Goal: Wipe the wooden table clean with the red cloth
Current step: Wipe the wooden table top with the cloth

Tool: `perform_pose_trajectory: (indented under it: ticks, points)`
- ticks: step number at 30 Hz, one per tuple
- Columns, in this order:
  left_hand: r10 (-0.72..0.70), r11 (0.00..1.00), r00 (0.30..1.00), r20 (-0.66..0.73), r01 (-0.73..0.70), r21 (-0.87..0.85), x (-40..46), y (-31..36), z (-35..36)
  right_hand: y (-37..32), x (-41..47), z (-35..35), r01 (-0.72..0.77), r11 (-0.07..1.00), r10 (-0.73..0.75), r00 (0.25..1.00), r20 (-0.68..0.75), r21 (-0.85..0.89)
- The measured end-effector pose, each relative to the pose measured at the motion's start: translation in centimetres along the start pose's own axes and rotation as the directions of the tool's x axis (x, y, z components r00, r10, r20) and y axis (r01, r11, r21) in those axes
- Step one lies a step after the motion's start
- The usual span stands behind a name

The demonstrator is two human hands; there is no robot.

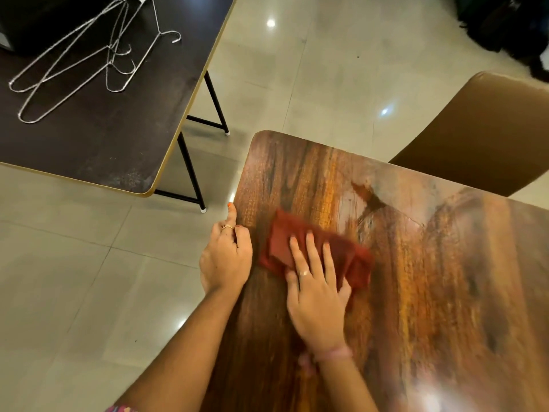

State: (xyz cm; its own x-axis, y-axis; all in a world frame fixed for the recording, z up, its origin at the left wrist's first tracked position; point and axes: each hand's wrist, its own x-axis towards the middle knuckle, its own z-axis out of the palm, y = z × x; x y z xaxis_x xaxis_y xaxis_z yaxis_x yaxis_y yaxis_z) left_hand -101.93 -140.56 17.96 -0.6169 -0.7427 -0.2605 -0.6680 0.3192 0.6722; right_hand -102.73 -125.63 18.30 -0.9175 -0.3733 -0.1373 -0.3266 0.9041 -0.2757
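The right hand [316,295] is pressing the red cloth [315,251] flat against the wooden table [430,292], fingers spread open over the near part of the fabric and the thumb tucked at its right edge. The cloth is lying bunched near the table's left edge, about midway between its near and far ends. The left hand [227,257] is bracing on that left edge, loosely curled over it with one finger pointing toward the far corner; it is holding no object.

To wipe well here, the palm should be keeping even downward pressure so the whole cloth is dragging with the hand and not rolling up under the fingers. Overlapping passes along the grain, working from the left edge toward the right, would likely be leaving fewer streaks. A pale smeared patch [365,200] is showing just beyond the cloth, toward the far right, and it probably needs a firmer pass. The left hand staying on the edge is helping to steady the table.

Counting: one red cloth, two hands, one wooden table being wiped. A second, dark table [98,138] is standing to the far left, carrying a tangle of wire hangers [89,58], apparently three or four, though the overlap is making an exact count uncertain. One brown chair [490,129] is standing at the far right.
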Motion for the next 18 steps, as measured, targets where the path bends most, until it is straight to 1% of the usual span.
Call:
perform_pose_trajectory:
  ticks: [2, 4, 6, 8, 11, 13, 15, 18]
  points:
    - [-0.001, 1.000, 1.000, -0.009, 0.001, 0.018, 0.0, 0.0, 0.2, 1.0, -4.2, 0.1, -0.020, 1.000, 0.021, 0.999, 0.044, -0.010]
    - [-0.011, 0.999, 1.000, -0.013, 0.012, 0.039, 0.0, 0.2, 0.4, 1.7, -4.3, 0.2, -0.043, 0.999, 0.042, 0.995, 0.090, 0.007]
    - [-0.010, 0.999, 1.000, -0.013, 0.011, 0.050, -0.1, 0.4, 0.4, 2.2, -1.4, 0.0, -0.041, 0.999, 0.040, 0.997, 0.070, 0.023]
    - [-0.002, 0.998, 1.000, -0.006, 0.002, 0.060, -0.2, 0.3, 0.3, 2.8, 3.8, -0.7, -0.052, 0.998, 0.050, 0.998, 0.049, 0.044]
    - [0.010, 0.998, 1.000, 0.000, -0.010, 0.060, -0.2, 0.1, 0.3, 4.4, 12.8, -2.4, -0.121, 0.989, 0.119, 0.992, 0.037, 0.080]
    - [0.013, 0.998, 1.000, 0.000, -0.013, 0.060, -0.2, 0.0, 0.4, 5.1, 17.5, -3.6, -0.175, 0.980, 0.168, 0.983, 0.073, 0.099]
    - [0.016, 0.998, 1.000, 0.004, -0.017, 0.059, -0.2, 0.0, 0.5, 5.3, 19.5, -4.3, -0.197, 0.973, 0.186, 0.977, 0.100, 0.121]
    - [0.013, 0.998, 1.000, -0.003, -0.013, 0.061, -0.3, 0.0, 0.5, 5.4, 17.3, -4.2, -0.113, 0.983, 0.103, 0.992, 0.073, 0.146]
